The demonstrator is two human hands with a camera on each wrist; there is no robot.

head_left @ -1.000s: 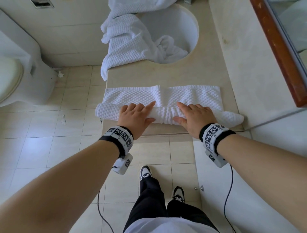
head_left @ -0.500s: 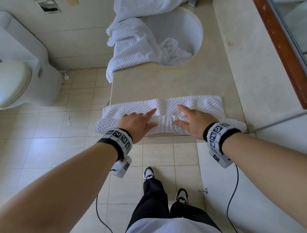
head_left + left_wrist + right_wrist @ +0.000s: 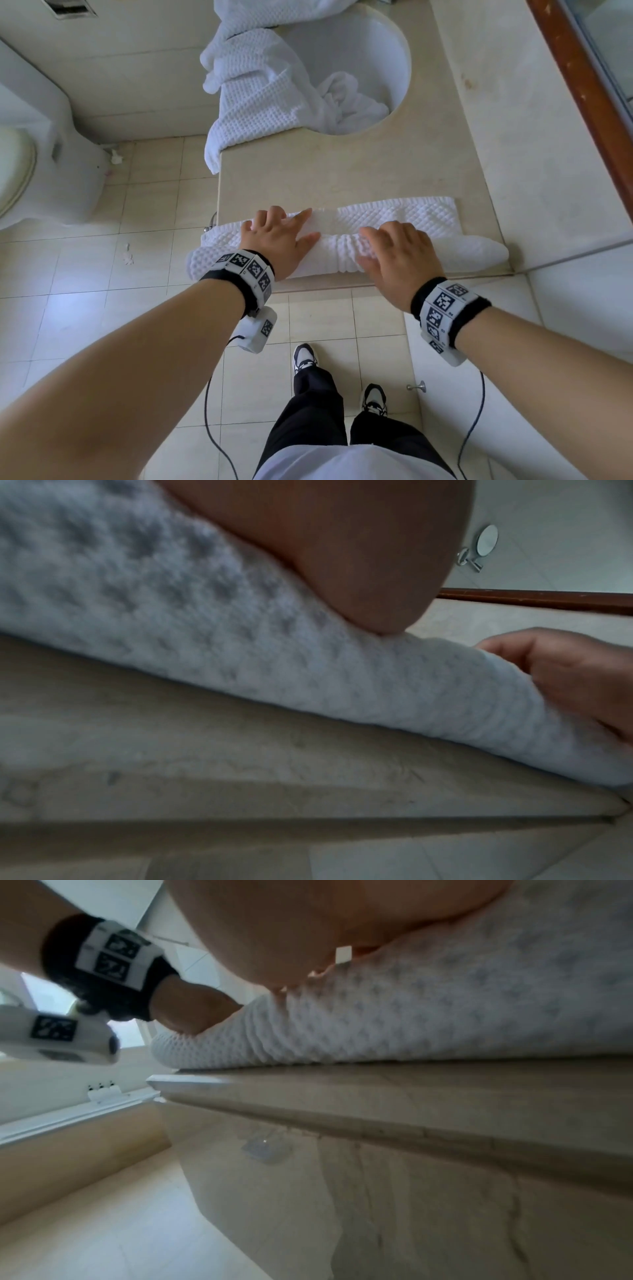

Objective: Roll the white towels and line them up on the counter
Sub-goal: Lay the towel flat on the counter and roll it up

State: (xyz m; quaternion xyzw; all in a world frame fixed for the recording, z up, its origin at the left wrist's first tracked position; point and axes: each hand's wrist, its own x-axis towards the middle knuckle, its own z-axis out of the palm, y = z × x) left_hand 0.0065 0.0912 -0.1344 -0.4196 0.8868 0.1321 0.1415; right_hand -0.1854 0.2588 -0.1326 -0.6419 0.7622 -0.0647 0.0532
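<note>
A white waffle towel (image 3: pixel 342 255) lies across the near end of the beige counter (image 3: pixel 308 171), its near part wound into a roll and a narrow flat strip (image 3: pixel 411 216) left beyond. My left hand (image 3: pixel 277 236) presses on the roll's left part and my right hand (image 3: pixel 397 253) on its middle, fingers spread and laid over the cloth. In the left wrist view the roll (image 3: pixel 308 669) sits under my palm with the right hand (image 3: pixel 565 683) beside it. The right wrist view shows the roll (image 3: pixel 411 1015) by the counter edge (image 3: pixel 411 1096).
A heap of loose white towels (image 3: pixel 260 85) hangs over the counter's left edge and into the round sink (image 3: pixel 376 51). A toilet (image 3: pixel 34 154) stands at the left on the tiled floor. A wood-framed mirror (image 3: pixel 582 85) runs along the right.
Both hands have pushed the roll away from me over the flat part. The roll is thicker and the flat strip beyond it narrower.
</note>
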